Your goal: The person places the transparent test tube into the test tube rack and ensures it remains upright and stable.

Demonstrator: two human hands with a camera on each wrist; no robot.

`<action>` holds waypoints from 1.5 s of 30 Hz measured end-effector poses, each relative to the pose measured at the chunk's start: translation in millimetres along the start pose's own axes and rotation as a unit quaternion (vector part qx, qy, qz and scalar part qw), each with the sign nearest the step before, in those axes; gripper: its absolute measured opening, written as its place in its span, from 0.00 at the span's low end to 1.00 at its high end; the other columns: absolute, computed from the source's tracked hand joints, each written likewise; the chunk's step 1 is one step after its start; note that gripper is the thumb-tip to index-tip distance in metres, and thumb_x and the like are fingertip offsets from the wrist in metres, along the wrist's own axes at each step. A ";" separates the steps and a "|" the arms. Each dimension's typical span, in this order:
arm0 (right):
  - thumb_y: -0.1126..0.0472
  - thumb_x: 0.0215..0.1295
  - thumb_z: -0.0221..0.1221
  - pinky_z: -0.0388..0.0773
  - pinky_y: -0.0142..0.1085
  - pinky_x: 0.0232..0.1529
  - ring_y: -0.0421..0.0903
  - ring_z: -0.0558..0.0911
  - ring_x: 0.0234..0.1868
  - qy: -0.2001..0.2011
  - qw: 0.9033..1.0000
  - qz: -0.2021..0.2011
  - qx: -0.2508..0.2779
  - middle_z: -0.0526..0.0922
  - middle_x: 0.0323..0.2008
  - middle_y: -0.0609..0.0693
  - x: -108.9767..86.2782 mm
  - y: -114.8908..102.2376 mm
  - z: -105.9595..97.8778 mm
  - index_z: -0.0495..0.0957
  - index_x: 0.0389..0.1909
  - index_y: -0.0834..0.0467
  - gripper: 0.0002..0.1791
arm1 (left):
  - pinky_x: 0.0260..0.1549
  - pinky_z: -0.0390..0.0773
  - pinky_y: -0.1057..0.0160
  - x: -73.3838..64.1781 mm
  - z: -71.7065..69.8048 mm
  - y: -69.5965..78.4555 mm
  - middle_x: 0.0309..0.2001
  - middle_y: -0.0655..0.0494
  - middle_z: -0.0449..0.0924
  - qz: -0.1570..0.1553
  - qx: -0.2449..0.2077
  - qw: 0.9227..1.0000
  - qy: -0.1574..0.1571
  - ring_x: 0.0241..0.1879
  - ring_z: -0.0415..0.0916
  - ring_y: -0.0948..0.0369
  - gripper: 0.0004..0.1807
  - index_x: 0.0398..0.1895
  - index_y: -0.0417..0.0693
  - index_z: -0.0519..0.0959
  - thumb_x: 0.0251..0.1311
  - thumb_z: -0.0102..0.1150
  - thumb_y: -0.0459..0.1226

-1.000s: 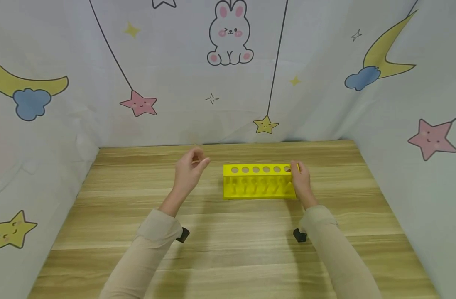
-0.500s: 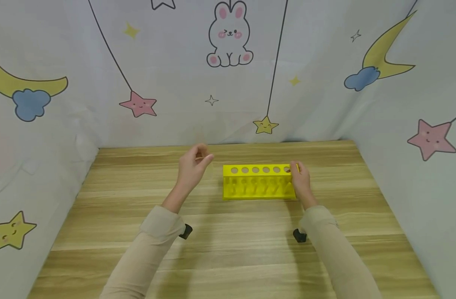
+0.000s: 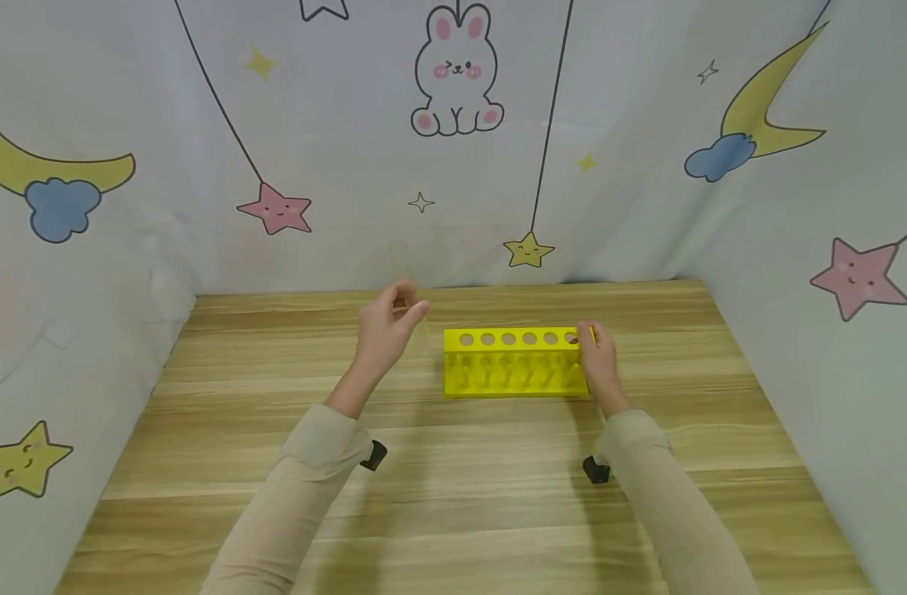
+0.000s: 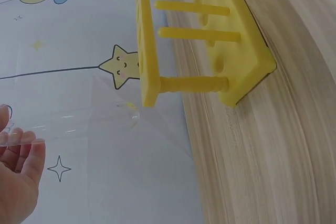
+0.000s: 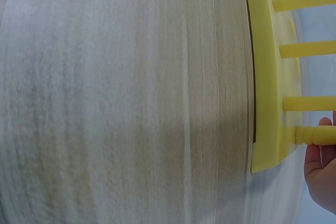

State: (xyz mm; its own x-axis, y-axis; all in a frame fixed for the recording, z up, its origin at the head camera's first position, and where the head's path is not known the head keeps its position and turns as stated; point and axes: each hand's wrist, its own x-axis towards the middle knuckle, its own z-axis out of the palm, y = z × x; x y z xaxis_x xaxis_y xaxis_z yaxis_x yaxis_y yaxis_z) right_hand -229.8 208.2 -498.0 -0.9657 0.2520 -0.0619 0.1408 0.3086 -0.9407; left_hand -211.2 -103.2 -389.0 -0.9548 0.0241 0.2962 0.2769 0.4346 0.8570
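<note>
The left hand (image 3: 385,330), fingers curled, pinches a clear tube (image 4: 79,121) above the table (image 3: 483,487), left of the yellow rack (image 3: 516,348) — itself near the far edge, right end gripped by the right hand (image 3: 602,364). Seemingly lining up; the next move calls for a light, steady hold.

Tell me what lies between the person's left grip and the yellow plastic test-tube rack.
A clear cylindrical tube, held in the left grip and pointing toward the rack, its far end short of it, as the left wrist view shows.
</note>
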 end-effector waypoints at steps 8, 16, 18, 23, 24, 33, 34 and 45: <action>0.46 0.68 0.40 0.67 0.25 0.26 0.41 0.71 0.32 0.000 1.000 -0.004 0.000 0.74 0.42 0.61 0.7 2.2 0.5 0.69 0.40 0.65 0.24 | 0.43 0.79 0.60 7.8 0.8 9.2 0.34 0.46 0.75 0.003 -0.020 1.000 -0.004 0.42 0.76 0.54 0.13 0.41 0.38 0.72 0.55 0.58 0.37; 0.46 0.68 0.40 0.66 0.25 0.25 0.40 0.71 0.31 0.001 1.000 -0.003 0.004 0.73 0.41 0.57 0.9 2.6 1.1 0.69 0.39 0.63 0.23 | 0.42 0.79 0.60 11.9 7.4 11.1 0.33 0.46 0.75 0.003 -0.024 1.000 -0.006 0.42 0.77 0.54 0.13 0.40 0.38 0.72 0.55 0.58 0.36; 0.46 0.68 0.40 0.66 0.25 0.25 0.41 0.71 0.31 0.001 1.000 -0.003 0.005 0.73 0.41 0.57 1.0 2.9 1.0 0.69 0.39 0.63 0.23 | 0.42 0.79 0.61 12.5 9.5 11.1 0.33 0.46 0.75 0.005 -0.025 1.000 -0.007 0.42 0.77 0.54 0.13 0.41 0.38 0.72 0.55 0.58 0.36; 0.46 0.68 0.40 0.67 0.25 0.26 0.38 0.71 0.31 -0.001 1.000 -0.004 0.002 0.73 0.42 0.57 0.7 2.1 0.8 0.69 0.39 0.64 0.24 | 0.42 0.79 0.61 13.5 14.3 11.3 0.34 0.45 0.75 0.010 -0.027 1.000 -0.012 0.42 0.77 0.54 0.14 0.41 0.38 0.72 0.55 0.58 0.36; 0.46 0.68 0.40 0.67 0.25 0.26 0.37 0.71 0.31 -0.001 1.000 -0.004 0.003 0.73 0.41 0.57 0.6 1.7 0.7 0.69 0.39 0.64 0.23 | 0.43 0.79 0.61 13.5 15.0 11.7 0.34 0.45 0.75 0.010 -0.028 0.999 -0.013 0.42 0.77 0.54 0.14 0.42 0.38 0.72 0.55 0.58 0.36; 0.46 0.68 0.40 0.67 0.25 0.25 0.40 0.71 0.31 -0.001 1.000 0.002 0.008 0.73 0.41 0.59 0.8 2.0 0.4 0.69 0.41 0.64 0.23 | 0.43 0.79 0.62 14.7 23.8 12.1 0.35 0.46 0.76 0.008 -0.035 0.999 -0.013 0.42 0.76 0.55 0.13 0.41 0.40 0.73 0.55 0.58 0.37; 0.46 0.68 0.40 0.67 0.25 0.25 0.41 0.71 0.31 -0.002 1.000 -0.001 0.011 0.74 0.40 0.59 0.6 2.4 0.3 0.69 0.41 0.64 0.24 | 0.43 0.79 0.62 14.8 24.9 12.5 0.35 0.46 0.76 0.010 -0.036 0.999 -0.012 0.41 0.77 0.55 0.13 0.41 0.39 0.73 0.55 0.58 0.37; 0.44 0.66 0.42 0.66 0.27 0.23 0.40 0.69 0.25 0.004 0.999 -0.024 0.024 0.74 0.34 0.51 0.3 5.6 -0.1 0.70 0.37 0.61 0.23 | 0.41 0.80 0.62 17.5 36.1 14.6 0.32 0.47 0.75 0.021 -0.046 0.999 -0.010 0.40 0.77 0.55 0.12 0.39 0.38 0.73 0.54 0.58 0.36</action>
State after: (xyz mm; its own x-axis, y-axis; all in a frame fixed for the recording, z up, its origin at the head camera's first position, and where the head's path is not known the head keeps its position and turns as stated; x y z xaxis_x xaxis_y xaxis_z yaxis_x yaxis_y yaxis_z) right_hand -229.4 210.1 -503.3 -0.9694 0.2449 -0.0137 0.0835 0.2770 -0.9572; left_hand -227.7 -63.9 -386.5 -0.9437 0.0595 0.3254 0.3251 0.3484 0.8792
